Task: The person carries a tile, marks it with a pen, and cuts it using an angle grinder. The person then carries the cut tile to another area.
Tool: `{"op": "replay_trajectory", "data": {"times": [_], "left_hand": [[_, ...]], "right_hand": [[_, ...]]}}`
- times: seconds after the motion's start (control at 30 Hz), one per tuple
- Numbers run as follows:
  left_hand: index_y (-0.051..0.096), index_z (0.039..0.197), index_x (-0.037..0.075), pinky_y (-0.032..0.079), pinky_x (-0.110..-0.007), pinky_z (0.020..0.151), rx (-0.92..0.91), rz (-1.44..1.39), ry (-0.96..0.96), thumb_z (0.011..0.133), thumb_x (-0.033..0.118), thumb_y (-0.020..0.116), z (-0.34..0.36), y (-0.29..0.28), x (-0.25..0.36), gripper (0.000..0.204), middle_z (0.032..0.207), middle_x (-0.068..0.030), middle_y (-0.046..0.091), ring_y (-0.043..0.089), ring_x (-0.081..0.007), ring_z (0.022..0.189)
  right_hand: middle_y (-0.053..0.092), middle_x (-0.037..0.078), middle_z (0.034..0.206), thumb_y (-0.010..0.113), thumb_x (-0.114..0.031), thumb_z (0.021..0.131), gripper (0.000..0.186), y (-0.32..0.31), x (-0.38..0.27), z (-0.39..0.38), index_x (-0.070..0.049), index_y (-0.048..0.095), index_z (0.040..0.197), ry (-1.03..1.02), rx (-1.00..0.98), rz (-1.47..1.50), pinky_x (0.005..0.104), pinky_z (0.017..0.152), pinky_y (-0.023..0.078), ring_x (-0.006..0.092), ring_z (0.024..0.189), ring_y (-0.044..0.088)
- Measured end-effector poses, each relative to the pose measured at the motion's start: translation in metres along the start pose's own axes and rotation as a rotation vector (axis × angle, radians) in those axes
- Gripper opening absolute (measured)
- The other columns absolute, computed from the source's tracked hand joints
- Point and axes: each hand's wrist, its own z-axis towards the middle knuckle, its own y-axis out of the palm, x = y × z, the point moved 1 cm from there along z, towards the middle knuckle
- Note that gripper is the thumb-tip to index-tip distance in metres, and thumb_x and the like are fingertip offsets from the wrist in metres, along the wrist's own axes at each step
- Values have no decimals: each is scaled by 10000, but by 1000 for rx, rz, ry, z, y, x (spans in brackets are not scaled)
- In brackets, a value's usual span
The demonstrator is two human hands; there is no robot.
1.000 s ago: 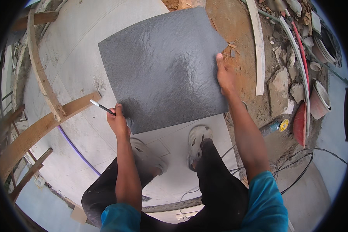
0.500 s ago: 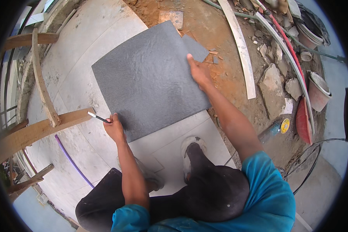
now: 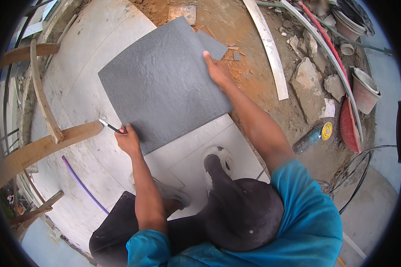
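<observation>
A large, dark grey square tile (image 3: 165,84) with a rough, faintly rippled face is held in front of me, above pale floor tiles (image 3: 200,138). My right hand (image 3: 219,73) grips its right edge, thumb on top and fingers hidden underneath. At the lower left corner, my left hand (image 3: 128,140) is closed, with a slim black marker (image 3: 112,127) with a white end sticking out to the left. That hand also touches the tile's edge; whether its fingers reach underneath is hidden.
Beyond the tile lie a grey offcut (image 3: 213,44) and broken bits on brown soil. An angle grinder (image 3: 309,139) with a yellow disc rests at right, near rubble (image 3: 308,89), a bucket (image 3: 366,91) and a long white strip (image 3: 269,49). Wooden beams (image 3: 44,149) project from the left.
The whole scene has shifted slightly up and left in the picture as my view moved. Both hands keep their places on the tile, and the marker stays in my left hand.
</observation>
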Motion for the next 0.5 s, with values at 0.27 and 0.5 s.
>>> {"op": "replay_trajectory", "data": {"times": [0.27, 0.5], "left_hand": [[504, 888, 7, 481, -412, 795, -33, 79, 32, 836, 253, 627, -2, -11, 5, 280, 873, -170, 654, 652, -336, 843], [463, 927, 36, 463, -368, 847, 82, 9, 180, 875, 271, 619, -5, -17, 29, 287, 1114, -197, 651, 619, -273, 990]], "right_hand": [[279, 286, 1497, 237, -808, 853, 1095, 0, 21, 8, 110, 215, 1449, 22, -219, 397, 427, 1140, 233, 353, 1405, 278], [273, 255, 1512, 183, -811, 855, 1068, -39, 25, -4, 62, 228, 1468, -97, -285, 823, 485, 1147, 189, 333, 1419, 256]]}}
